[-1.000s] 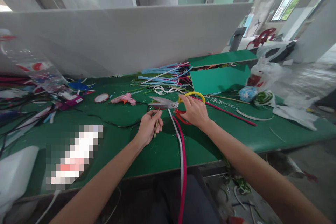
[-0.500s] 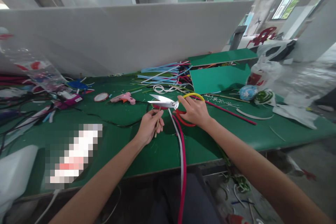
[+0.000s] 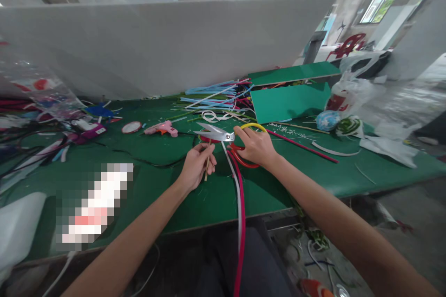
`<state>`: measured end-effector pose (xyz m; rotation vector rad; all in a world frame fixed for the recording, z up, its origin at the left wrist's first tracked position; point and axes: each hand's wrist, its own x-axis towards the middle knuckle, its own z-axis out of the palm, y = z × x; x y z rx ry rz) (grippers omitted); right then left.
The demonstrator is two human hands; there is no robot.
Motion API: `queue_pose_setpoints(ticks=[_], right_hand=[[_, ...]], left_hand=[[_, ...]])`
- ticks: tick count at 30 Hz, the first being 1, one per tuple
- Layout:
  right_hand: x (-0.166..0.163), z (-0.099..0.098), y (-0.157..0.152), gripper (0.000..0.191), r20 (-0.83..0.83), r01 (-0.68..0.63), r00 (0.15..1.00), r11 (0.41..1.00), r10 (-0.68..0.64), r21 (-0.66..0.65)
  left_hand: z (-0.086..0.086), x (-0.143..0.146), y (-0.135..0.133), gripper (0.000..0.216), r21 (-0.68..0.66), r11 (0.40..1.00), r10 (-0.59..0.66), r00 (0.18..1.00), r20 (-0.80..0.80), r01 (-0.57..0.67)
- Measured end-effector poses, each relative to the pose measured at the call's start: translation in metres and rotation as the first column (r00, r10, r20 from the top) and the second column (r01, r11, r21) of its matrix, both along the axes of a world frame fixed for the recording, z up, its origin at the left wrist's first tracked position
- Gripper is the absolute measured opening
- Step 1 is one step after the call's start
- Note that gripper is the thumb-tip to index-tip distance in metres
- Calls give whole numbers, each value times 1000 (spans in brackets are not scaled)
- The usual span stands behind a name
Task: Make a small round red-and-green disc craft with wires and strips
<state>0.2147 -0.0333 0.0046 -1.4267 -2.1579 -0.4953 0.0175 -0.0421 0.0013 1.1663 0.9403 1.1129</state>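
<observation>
My right hand (image 3: 255,145) grips a pair of scissors (image 3: 228,137) with one yellow and one red handle loop. The blades point left and stand apart, just above my left hand. My left hand (image 3: 199,163) pinches a thin tan stick (image 3: 207,167), held roughly upright between thumb and fingers. A red strip and a white strip (image 3: 238,185) come from beneath the scissors, bend over the table edge and hang down toward my lap. Whether the fingers of my left hand also hold these strips, I cannot tell.
On the green table (image 3: 195,216) lie a pink glue gun (image 3: 162,128), several blue and white fuzzy stems (image 3: 209,97), a red stem (image 3: 306,148) and a blue ball (image 3: 327,121). A plastic bottle (image 3: 45,88) is at left; a white plastic bag (image 3: 351,86) stands at right.
The view has shifted slightly. Both hands keep their grips, and the scissors stay apart at about the same place above my left hand.
</observation>
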Motion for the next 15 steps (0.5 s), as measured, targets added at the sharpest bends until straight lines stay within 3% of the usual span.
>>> queue_pose_setpoints(ticks=[8, 10, 12, 13, 14, 15], right_hand=[[3, 4, 4, 60, -48, -101, 993, 990, 106, 95], [5, 7, 5, 63, -181, -130, 974, 990, 137, 47], [10, 11, 4, 64, -395, -212, 904, 974, 162, -86], [13, 14, 3, 63, -509, -297, 845, 936, 166, -187], [18, 17, 1, 60, -614, -414, 772, 863, 164, -290], [22, 20, -2, 57, -702, -556, 693, 740, 162, -378]], left_hand=[[-6, -3, 9, 26, 70, 989, 129, 989, 73, -134], [-7, -5, 11, 25, 102, 977, 176, 978, 115, -188], [-7, -8, 14, 24, 142, 961, 217, 965, 147, -238], [-7, -9, 16, 23, 173, 951, 232, 960, 157, -258], [-6, -10, 18, 21, 208, 938, 244, 955, 169, -277], [-6, -11, 19, 19, 245, 925, 252, 950, 183, -292]])
